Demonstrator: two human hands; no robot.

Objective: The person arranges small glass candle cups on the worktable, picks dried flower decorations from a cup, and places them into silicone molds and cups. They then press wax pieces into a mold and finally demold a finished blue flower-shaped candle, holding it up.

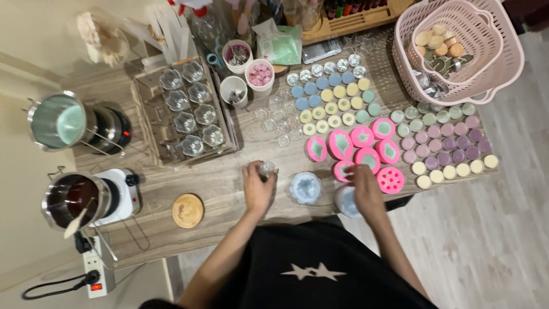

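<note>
The left hand [257, 186] pinches a small clear glass cup [266, 167] upright at its fingertips, seemingly to keep its mouth up; the right hand [365, 186] curls over a pale blue silicone mould [345, 201], its grip hidden. Between the hands sits one round pale blue mould [306, 187]; beyond the right hand lie seven pink silicone moulds [362, 136], laid flat and open side up.

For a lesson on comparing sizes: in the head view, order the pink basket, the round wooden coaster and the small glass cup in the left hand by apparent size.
1. pink basket
2. round wooden coaster
3. small glass cup, held by the left hand
</note>
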